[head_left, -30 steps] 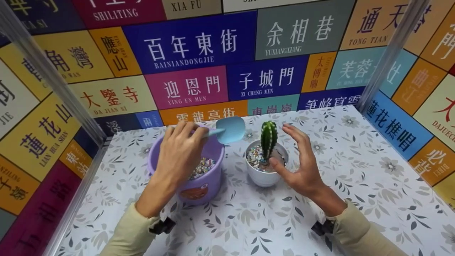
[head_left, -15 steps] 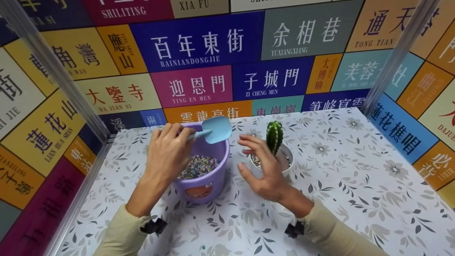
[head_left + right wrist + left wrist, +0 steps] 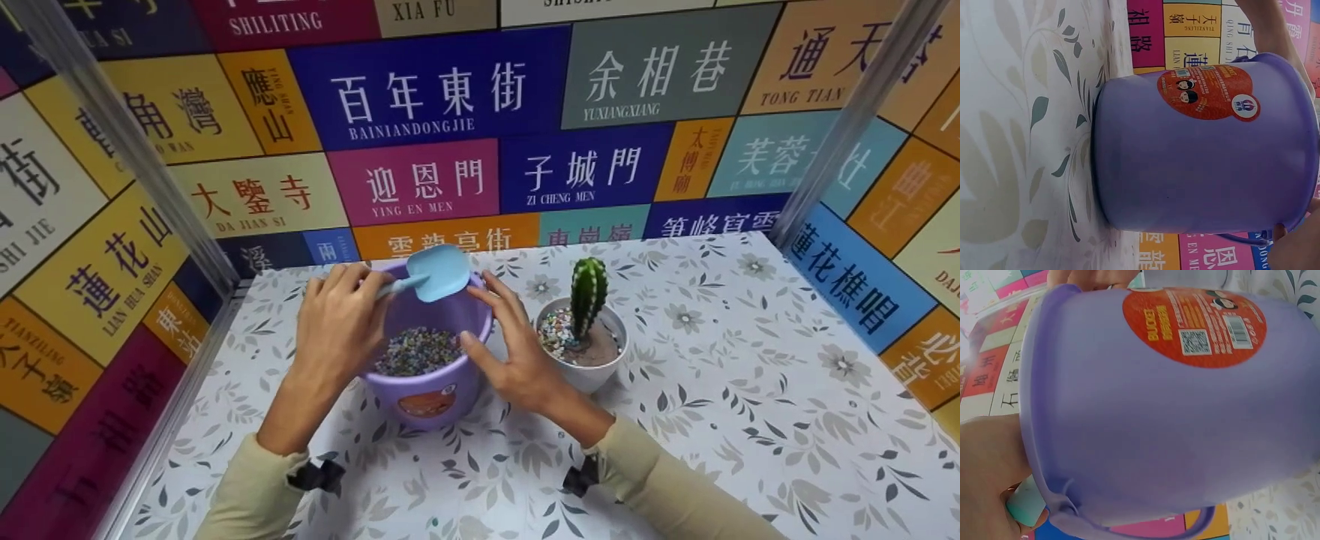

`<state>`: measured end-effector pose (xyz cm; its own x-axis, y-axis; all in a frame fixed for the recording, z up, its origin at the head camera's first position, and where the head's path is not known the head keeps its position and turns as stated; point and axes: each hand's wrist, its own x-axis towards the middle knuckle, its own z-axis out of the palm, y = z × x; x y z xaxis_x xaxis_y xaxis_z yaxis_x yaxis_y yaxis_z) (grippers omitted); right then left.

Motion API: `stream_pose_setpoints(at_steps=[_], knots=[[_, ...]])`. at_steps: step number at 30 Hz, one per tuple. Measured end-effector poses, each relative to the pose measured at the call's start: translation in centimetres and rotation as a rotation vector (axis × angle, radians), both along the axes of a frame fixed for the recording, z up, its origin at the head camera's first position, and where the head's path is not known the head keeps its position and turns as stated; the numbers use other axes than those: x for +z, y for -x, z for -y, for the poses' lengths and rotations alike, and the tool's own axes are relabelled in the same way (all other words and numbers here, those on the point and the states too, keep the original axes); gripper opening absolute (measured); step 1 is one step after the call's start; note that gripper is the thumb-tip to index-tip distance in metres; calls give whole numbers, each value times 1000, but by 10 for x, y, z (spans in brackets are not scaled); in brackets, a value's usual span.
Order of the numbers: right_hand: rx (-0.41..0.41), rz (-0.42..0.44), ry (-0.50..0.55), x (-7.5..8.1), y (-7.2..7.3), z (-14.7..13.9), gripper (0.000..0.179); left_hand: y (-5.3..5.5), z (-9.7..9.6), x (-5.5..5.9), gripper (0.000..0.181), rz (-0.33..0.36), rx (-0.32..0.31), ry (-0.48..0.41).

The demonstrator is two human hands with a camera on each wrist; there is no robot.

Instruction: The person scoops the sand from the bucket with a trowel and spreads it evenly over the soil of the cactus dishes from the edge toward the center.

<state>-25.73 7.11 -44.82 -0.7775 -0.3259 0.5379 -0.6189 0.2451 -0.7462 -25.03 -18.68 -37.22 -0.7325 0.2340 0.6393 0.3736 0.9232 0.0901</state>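
Holding scoop (image 3: pixel 438 274) over bucket (image 3: pixel 463 399), w/ narrow end gripped in L hand (image 3: pixel 339 321). Pointing R & slightly away along long axis, w/ wide end just beside fingertips of R hand (image 3: pixel 517 354); can't tell re contact. Gripping nothing w/ R hand, fingers spread, nr bucket's R side. Under scoop, gravel (image 3: pixel 420 352). Farther R on tabletop (image 3: pixel 697 442), cactus (image 3: pixel 589 294) in pot (image 3: pixel 591 379).

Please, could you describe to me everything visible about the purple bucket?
The purple bucket looks plastic, with a thick rim, a curved handle hanging down its side and an orange-red label bearing a QR code and barcode. It stands upright on the floral tablecloth, partly filled with multicoloured pebbles. The right hand is at its rim; contact is unclear.
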Motion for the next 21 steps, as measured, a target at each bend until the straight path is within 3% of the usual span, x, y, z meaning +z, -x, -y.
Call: stream_pose_setpoints(at_steps=[8,16,21], knots=[[46,123,47,-5,6,4,76,-1,4,-3,16,29,62,50],[79,128,79,-10,7,6,82,-3,6,0,19,43,110,122],[97,126,94,-12,8,7,81,-6,13,2,14,29,131,211]])
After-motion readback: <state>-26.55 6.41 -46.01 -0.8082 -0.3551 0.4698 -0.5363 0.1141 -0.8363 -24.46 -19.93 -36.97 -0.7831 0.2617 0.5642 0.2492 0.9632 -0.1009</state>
